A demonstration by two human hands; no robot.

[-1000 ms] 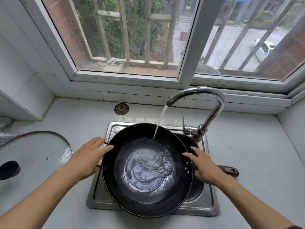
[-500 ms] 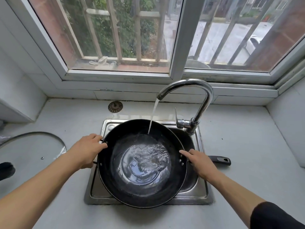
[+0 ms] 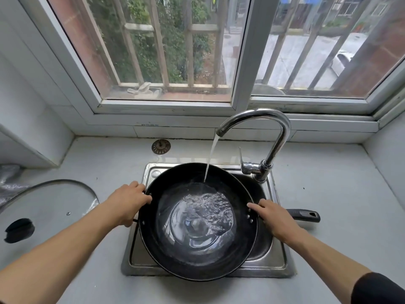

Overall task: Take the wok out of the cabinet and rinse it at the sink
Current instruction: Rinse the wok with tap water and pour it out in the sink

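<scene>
**Rinsing the wok under running water**

While water falls from the faucet point(image 3: 263, 119) into its bowl, the wok point(image 3: 197, 222) sits over the steel sink point(image 3: 278, 257), presumably so that runoff drains there. One left hand point(image 3: 127, 202) curls its fingers around the small helper handle at the rim; one right hand point(image 3: 274, 218) lies over the base of the long handle point(image 3: 306, 215), fingers fairly straight, though its hold underneath cannot be told. Two-sided support likely steadies the filling pan. Also present: one glass lid point(image 3: 50, 207) and one drain strainer point(image 3: 161, 147) on the counter.
</scene>
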